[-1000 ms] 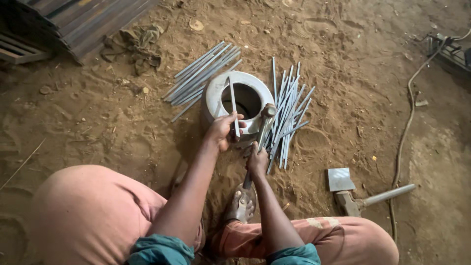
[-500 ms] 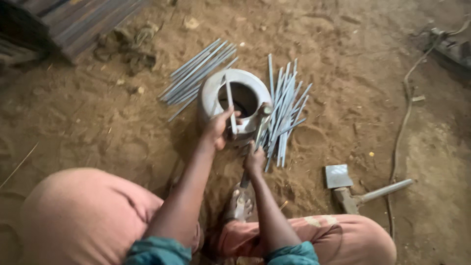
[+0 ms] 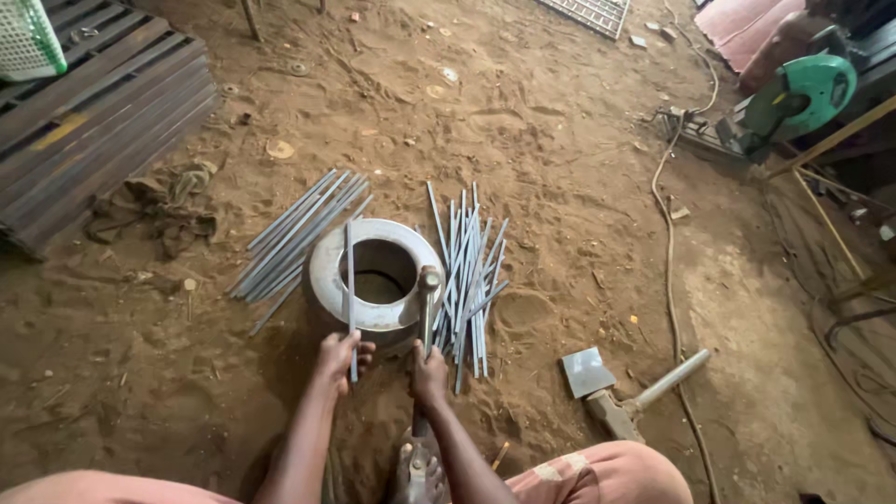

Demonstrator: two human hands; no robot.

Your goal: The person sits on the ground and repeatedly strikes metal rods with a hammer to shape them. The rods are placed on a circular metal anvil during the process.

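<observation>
My left hand (image 3: 340,358) grips a thin grey metal rod (image 3: 350,280) that lies across the rim of a thick metal ring (image 3: 327,273) standing on the dirt floor. My right hand (image 3: 428,374) holds the handle of a hammer (image 3: 428,299), whose head rests at the ring's right edge. A bundle of similar rods (image 3: 471,275) lies right of the ring, and another bundle of rods (image 3: 294,238) lies to its left. My bare foot (image 3: 417,471) shows below the hands.
A second hammer with a pipe handle (image 3: 644,397) and a flat metal plate (image 3: 585,371) lie at the right. Stacked metal bars (image 3: 93,112) sit at upper left beside rags (image 3: 159,205). A cable (image 3: 667,271) runs to a green cutting saw (image 3: 793,93).
The view has tilted up and pulled back, showing more of the floor. The hammer head has shifted to the ring's right edge, and my hands sit lower, nearer my body.
</observation>
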